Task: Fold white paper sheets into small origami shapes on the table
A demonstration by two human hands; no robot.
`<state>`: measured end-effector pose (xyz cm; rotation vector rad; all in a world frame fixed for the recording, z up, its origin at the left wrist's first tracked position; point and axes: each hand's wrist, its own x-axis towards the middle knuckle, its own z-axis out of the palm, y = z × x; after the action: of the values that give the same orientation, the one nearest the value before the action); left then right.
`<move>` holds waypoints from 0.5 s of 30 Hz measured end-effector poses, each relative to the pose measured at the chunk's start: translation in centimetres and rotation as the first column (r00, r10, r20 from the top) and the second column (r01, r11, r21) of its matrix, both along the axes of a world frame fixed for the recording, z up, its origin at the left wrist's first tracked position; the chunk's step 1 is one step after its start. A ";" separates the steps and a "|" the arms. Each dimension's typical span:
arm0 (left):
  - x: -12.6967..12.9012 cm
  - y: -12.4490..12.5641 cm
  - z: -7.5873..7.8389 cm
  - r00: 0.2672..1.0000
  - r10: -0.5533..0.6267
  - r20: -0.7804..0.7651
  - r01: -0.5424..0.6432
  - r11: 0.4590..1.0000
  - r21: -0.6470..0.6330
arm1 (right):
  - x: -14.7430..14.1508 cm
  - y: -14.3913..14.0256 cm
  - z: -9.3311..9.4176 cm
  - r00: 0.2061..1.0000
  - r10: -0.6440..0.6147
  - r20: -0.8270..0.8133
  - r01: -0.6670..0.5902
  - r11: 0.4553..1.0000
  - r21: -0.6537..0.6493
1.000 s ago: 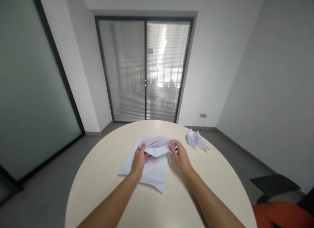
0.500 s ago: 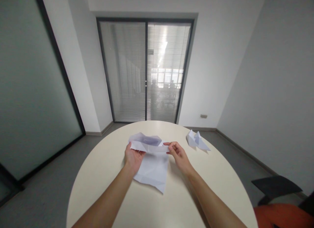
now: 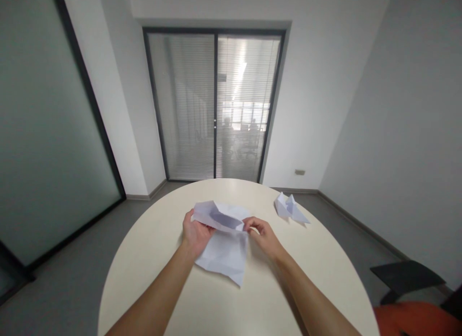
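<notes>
A creased white sheet of paper (image 3: 224,254) is partly folded above the round table, its lower flap hanging toward me. My left hand (image 3: 196,235) grips its left edge, palm up, with the fingers beneath the fold. At the right end of the fold, my right hand (image 3: 262,235) pinches the paper between thumb and fingers. The upper part bends open into a shallow pocket between both hands. Beyond my right hand lies a folded paper boat (image 3: 289,209), apart from the sheet.
The cream round table (image 3: 151,259) has its curved edge around my forearms. A chair with a black armrest (image 3: 407,279) and an orange seat (image 3: 415,319) stands at the lower right. Behind the table is a glass door with blinds (image 3: 180,105).
The paper's upper fold has shifted, its front strip tilting and the pocket turning more toward the right. My right hand has moved slightly down at the right end; my left hand stays nearly still.
</notes>
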<state>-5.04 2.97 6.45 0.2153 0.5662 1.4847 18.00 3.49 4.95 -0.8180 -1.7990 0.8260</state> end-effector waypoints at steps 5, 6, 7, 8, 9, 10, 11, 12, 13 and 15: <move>-0.3 0.5 -0.6 0.998 -0.021 -0.057 0.019 0.999 -0.042 | 0.8 0.2 0.2 0.989 -0.144 -0.026 0.146 0.984 0.101; -0.3 0.6 -0.7 0.993 -0.056 -0.106 0.051 0.998 -0.047 | 1.0 0.3 0.3 0.984 -0.175 -0.036 0.178 0.977 0.115; -0.4 0.7 -0.8 0.981 -0.106 -0.162 0.098 0.994 -0.057 | 1.1 0.4 0.3 0.977 -0.208 -0.046 0.212 0.969 0.126; -0.4 0.8 -0.9 0.963 -0.165 -0.213 0.153 0.986 -0.071 | 1.3 0.5 0.2 0.970 -0.240 -0.052 0.244 0.960 0.134; -0.4 0.9 -1.1 0.943 -0.217 -0.252 0.202 0.976 -0.086 | 1.5 0.6 0.2 0.962 -0.268 -0.049 0.273 0.952 0.139; -0.3 0.9 -1.1 0.926 -0.256 -0.277 0.238 0.966 -0.096 | 1.6 0.7 0.1 0.955 -0.293 -0.036 0.295 0.945 0.143; -0.1 1.0 -1.2 0.918 -0.271 -0.289 0.252 0.962 -0.100 | 1.7 0.9 0.0 0.949 -0.316 -0.013 0.314 0.938 0.147; 0.1 1.0 -1.3 0.918 -0.269 -0.291 0.252 0.963 -0.096 | 1.8 1.0 -0.1 0.943 -0.331 0.022 0.324 0.934 0.151; 0.3 1.0 -1.4 0.924 -0.256 -0.285 0.241 0.967 -0.088 | 1.8 1.1 -0.2 0.939 -0.338 0.065 0.325 0.933 0.156; 0.7 0.9 -1.4 0.940 -0.214 -0.266 0.205 0.977 -0.060 | 1.7 1.2 -0.4 0.932 -0.330 0.150 0.306 0.937 0.167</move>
<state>-4.31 3.88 5.07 0.4465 0.7627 1.2455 19.71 4.64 4.54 -1.0822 -1.7889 0.4204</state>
